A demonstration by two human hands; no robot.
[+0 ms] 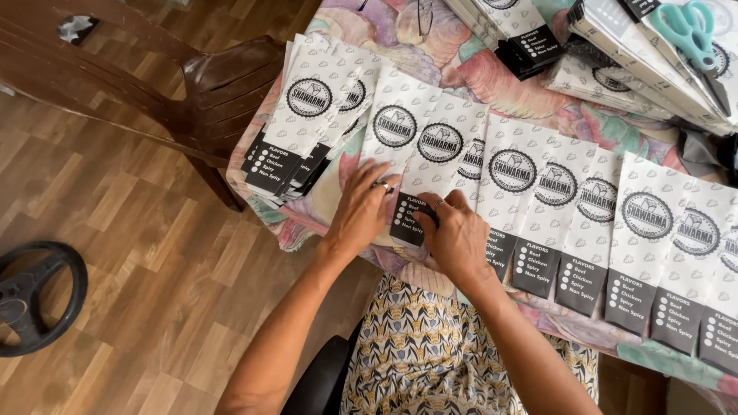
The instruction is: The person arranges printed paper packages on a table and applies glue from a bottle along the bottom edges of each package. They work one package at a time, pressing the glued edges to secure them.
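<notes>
1. Position: both hands work at the near edge of the worktop, which is covered with a floral cloth. The paper sleeve in hand lies flat in a row of overlapping white sleeves, each with a round black emblem and a black lower panel.
2. Left hand: the palm and spread fingers press down flat on the left side of the sleeve. The grip is wide and encloses nothing; it only pins the paper.
3. Right hand: the fingers curl onto the black lower panel of the same sleeve, with a narrow grip on its edge. Whether the paper is pinched or merely touched cannot be told.
4. To do this step well, in my judgement: keep the left palm flat so the sleeve does not slide, and align the black panel with the panels of the neighbouring sleeves to the right.
5. Keep the overlap even; adjacent sleeves touch and shift easily.
6. Surroundings: a fanned stack of sleeves lies to the left, further bundles and turquoise scissors at the far right, a brown chair beside the worktop.
</notes>
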